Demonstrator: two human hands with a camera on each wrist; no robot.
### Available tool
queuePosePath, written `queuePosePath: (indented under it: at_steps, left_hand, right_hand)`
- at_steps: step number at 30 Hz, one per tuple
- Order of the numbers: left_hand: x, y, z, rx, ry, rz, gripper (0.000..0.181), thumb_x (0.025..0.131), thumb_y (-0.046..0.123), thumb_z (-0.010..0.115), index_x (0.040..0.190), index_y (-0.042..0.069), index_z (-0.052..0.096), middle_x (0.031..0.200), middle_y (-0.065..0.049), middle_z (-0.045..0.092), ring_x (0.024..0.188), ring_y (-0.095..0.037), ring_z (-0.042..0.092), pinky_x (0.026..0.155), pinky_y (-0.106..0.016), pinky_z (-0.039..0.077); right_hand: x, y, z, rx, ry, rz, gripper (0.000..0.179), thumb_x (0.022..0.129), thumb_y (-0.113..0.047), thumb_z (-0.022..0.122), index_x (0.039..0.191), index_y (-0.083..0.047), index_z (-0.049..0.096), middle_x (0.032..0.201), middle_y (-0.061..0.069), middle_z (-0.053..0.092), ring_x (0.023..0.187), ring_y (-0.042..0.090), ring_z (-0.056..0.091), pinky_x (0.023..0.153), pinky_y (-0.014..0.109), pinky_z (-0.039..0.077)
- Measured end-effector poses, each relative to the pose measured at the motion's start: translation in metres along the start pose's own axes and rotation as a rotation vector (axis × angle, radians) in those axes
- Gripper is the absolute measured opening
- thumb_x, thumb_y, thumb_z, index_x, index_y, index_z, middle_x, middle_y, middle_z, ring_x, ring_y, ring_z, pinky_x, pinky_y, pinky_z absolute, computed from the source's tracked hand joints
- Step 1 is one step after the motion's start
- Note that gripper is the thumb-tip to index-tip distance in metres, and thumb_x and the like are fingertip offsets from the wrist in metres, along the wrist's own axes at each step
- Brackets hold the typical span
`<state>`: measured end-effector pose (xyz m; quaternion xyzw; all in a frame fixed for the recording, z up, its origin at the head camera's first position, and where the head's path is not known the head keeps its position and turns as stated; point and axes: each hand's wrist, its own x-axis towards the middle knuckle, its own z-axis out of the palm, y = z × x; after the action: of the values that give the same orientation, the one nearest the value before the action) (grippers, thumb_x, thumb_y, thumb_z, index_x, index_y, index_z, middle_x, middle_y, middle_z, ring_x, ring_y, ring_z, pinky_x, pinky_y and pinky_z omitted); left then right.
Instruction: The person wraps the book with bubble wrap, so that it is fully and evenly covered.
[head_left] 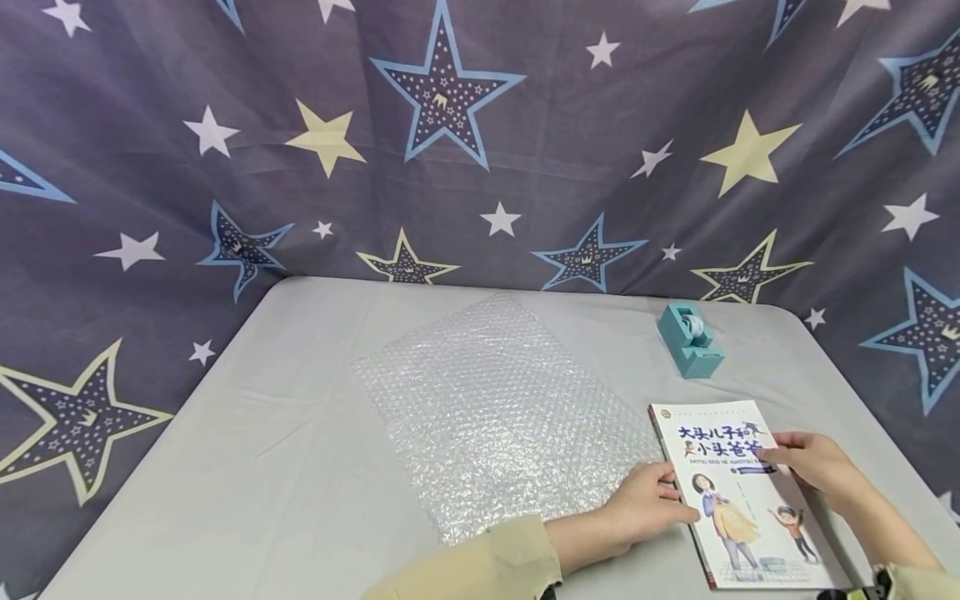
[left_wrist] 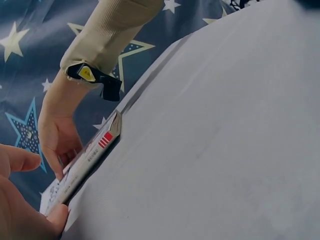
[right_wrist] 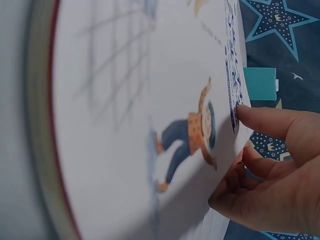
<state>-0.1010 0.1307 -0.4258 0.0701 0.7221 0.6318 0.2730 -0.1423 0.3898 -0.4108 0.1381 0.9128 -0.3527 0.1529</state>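
Note:
A paperback book (head_left: pixel 738 500) with a white illustrated cover lies at the right of the table, its dark red spine (left_wrist: pixel 92 155) toward the left hand. The right hand (head_left: pixel 817 462) pinches its right edge, thumb (right_wrist: pixel 265 117) on the cover and the other fingers curled at the edge and underneath. At the spine side, the left hand (head_left: pixel 641 508) has its fingers against the book. Its thumb (left_wrist: pixel 22 159) extends over the cover, with a gap from it in the left wrist view. Part of the left hand is cut off there.
A sheet of bubble wrap (head_left: pixel 502 417) lies flat across the middle of the table, its right side beside the left hand. Behind the book stands a teal tape dispenser (head_left: pixel 690 342) with a roll of tape. A star-patterned curtain (head_left: pixel 450 192) encloses the table (head_left: pixel 247 467).

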Motion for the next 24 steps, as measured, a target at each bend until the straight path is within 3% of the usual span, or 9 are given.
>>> queuePosePath:
  at_steps: [3, 6, 9, 12, 20, 24]
  left_hand:
    - [0.0, -0.001, 0.001, -0.054, 0.018, -0.004, 0.054, 0.072, 0.004, 0.069, 0.123, 0.002, 0.051, 0.099, 0.005, 0.045, 0.085, -0.006, 0.058, 0.074, -0.018, 0.048]
    - [0.001, -0.001, 0.002, -0.097, 0.032, 0.001, 0.056, 0.07, 0.003, 0.069, 0.123, 0.001, 0.052, 0.099, 0.005, 0.045, 0.083, -0.006, 0.055, 0.074, -0.018, 0.046]
    - [0.001, -0.002, 0.002, -0.17, 0.021, 0.005, 0.055, 0.07, 0.001, 0.067, 0.123, -0.001, 0.051, 0.103, 0.001, 0.044, 0.079, -0.008, 0.054, 0.073, -0.022, 0.049]
    - [0.001, -0.002, 0.003, -0.254, 0.006, -0.005, 0.055, 0.071, -0.003, 0.065, 0.124, -0.002, 0.049, 0.107, -0.003, 0.042, 0.073, -0.012, 0.057, 0.069, -0.025, 0.052]
    - [0.001, 0.001, 0.004, -0.338, -0.009, -0.016, 0.057, 0.072, -0.004, 0.064, 0.126, -0.001, 0.045, 0.109, -0.005, 0.04, 0.072, -0.015, 0.058, 0.07, -0.026, 0.053]
    - [0.001, 0.002, 0.004, -0.385, -0.019, -0.021, 0.057, 0.073, -0.006, 0.063, 0.127, -0.001, 0.044, 0.109, -0.007, 0.04, 0.074, -0.015, 0.059, 0.07, -0.026, 0.053]
  right_hand:
    - [-0.001, 0.0, 0.001, -0.01, 0.011, -0.025, 0.067, 0.082, -0.029, 0.062, 0.12, 0.021, 0.038, 0.101, 0.025, 0.057, 0.085, 0.019, 0.052, 0.066, 0.025, 0.042]
    - [-0.002, -0.002, 0.002, -0.013, 0.012, -0.033, 0.066, 0.083, -0.027, 0.061, 0.121, 0.021, 0.037, 0.105, 0.03, 0.053, 0.093, 0.032, 0.051, 0.075, 0.037, 0.044]
    - [-0.003, -0.004, 0.002, -0.001, 0.003, -0.021, 0.068, 0.083, -0.028, 0.061, 0.122, 0.02, 0.034, 0.111, 0.036, 0.047, 0.102, 0.044, 0.045, 0.083, 0.051, 0.039]
    - [-0.005, -0.007, 0.001, -0.002, -0.008, -0.001, 0.07, 0.082, -0.03, 0.061, 0.124, 0.019, 0.032, 0.115, 0.038, 0.043, 0.105, 0.048, 0.041, 0.086, 0.056, 0.035]
    - [-0.006, -0.012, 0.002, -0.002, -0.024, 0.034, 0.068, 0.081, -0.027, 0.063, 0.122, 0.018, 0.034, 0.108, 0.034, 0.05, 0.105, 0.047, 0.041, 0.088, 0.059, 0.032]
    - [-0.006, -0.013, 0.001, 0.006, -0.036, 0.026, 0.065, 0.08, -0.023, 0.063, 0.12, 0.02, 0.035, 0.097, 0.026, 0.057, 0.093, 0.037, 0.05, 0.078, 0.047, 0.042]
